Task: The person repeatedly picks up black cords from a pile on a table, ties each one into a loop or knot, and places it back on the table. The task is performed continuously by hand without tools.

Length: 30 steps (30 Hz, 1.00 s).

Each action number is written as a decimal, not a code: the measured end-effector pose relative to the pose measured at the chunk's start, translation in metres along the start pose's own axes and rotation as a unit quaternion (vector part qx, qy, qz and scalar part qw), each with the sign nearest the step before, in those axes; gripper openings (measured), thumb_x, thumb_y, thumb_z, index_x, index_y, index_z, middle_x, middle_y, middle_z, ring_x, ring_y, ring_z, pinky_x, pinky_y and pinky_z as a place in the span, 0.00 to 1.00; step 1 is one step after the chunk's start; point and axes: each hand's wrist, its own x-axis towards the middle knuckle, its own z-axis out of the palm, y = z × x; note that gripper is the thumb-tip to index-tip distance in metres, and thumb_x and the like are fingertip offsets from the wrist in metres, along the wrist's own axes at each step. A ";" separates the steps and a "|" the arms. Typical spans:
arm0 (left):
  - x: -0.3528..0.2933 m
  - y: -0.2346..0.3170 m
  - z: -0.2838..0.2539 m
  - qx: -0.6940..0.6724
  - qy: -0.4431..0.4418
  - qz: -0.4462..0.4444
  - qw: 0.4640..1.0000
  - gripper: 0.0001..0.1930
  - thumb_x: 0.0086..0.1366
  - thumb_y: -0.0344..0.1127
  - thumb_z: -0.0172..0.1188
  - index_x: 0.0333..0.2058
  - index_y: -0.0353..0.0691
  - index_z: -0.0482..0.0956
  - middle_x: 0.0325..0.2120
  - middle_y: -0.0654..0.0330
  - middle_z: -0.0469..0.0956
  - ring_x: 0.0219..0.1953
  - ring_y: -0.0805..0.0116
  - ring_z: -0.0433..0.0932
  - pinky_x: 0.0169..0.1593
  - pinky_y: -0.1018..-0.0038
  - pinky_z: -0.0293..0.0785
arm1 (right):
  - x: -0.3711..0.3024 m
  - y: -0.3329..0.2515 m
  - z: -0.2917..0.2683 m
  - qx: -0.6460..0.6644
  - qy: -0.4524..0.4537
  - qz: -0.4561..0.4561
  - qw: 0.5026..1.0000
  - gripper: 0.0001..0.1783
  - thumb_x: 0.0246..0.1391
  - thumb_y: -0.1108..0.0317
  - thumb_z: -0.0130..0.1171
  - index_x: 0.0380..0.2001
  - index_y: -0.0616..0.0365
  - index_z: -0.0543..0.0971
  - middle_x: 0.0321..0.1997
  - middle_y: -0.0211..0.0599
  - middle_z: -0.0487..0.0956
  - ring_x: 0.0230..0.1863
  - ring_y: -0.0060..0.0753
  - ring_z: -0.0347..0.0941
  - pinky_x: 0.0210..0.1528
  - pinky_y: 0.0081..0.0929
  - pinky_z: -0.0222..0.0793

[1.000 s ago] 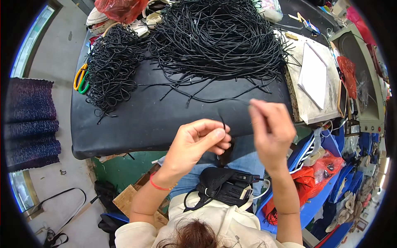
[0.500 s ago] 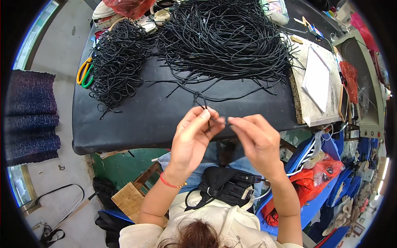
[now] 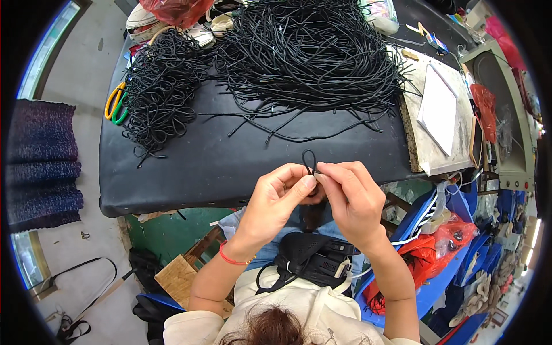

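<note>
A short black cord (image 3: 310, 159) is pinched between my two hands just above the near edge of the table, its loop standing up past my fingertips. My left hand (image 3: 282, 195) grips it with thumb and forefinger. Close against it, the fingers of my right hand (image 3: 352, 192) pinch the same cord at the loop's base. The cord's lower part is mostly hidden by my fingers. Beyond my hands lies a large heap of straight black cords (image 3: 310, 57), a few strands trailing toward me. To its left is a smaller pile of looped black cords (image 3: 161, 86).
Scissors with orange and green handles (image 3: 117, 103) lie at the table's left side. White sheets (image 3: 440, 109) rest on a board at the right. A blue bin (image 3: 443, 270) holding red plastic bags stands low on the right. A red bag (image 3: 178, 10) sits at the back.
My hands have come together; the right has moved left to the cord and now pinches it beside the left. The loop has shifted right and stands more upright.
</note>
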 end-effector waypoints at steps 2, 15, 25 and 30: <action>-0.003 0.014 0.004 0.013 0.014 -0.045 0.999 0.09 0.64 0.33 0.52 0.36 0.33 0.73 0.28 0.60 0.76 0.29 0.77 0.74 0.34 0.81 0.74 | 0.000 0.001 -0.008 -0.044 -0.028 -0.004 0.999 0.13 0.38 0.80 0.60 0.32 0.62 0.76 0.26 0.36 0.72 0.26 0.36 0.69 0.28 0.29 0.64; -0.002 0.017 0.003 -0.020 -0.026 0.012 0.999 0.12 0.63 0.29 0.52 0.44 0.32 0.72 0.30 0.61 0.75 0.30 0.78 0.74 0.35 0.82 0.73 | 0.010 0.004 -0.023 0.127 -0.127 0.108 0.978 0.05 0.48 0.77 0.55 0.31 0.65 0.76 0.25 0.38 0.73 0.23 0.30 0.69 0.26 0.23 0.64; 0.001 0.006 0.003 0.011 0.023 0.087 0.996 0.10 0.61 0.27 0.54 0.41 0.31 0.75 0.33 0.56 0.78 0.31 0.76 0.76 0.36 0.79 0.75 | -0.003 -0.009 -0.018 0.469 -0.119 0.357 0.799 0.11 0.52 0.72 0.57 0.39 0.63 0.77 0.32 0.33 0.79 0.33 0.18 0.73 0.32 0.14 0.69; -0.002 -0.003 0.008 -0.018 0.076 0.117 0.990 0.10 0.61 0.25 0.54 0.41 0.29 0.75 0.31 0.56 0.78 0.33 0.76 0.77 0.38 0.81 0.75 | 0.005 -0.012 -0.021 0.389 -0.136 0.384 0.826 0.09 0.50 0.70 0.60 0.35 0.63 0.78 0.28 0.31 0.79 0.28 0.14 0.72 0.25 0.12 0.65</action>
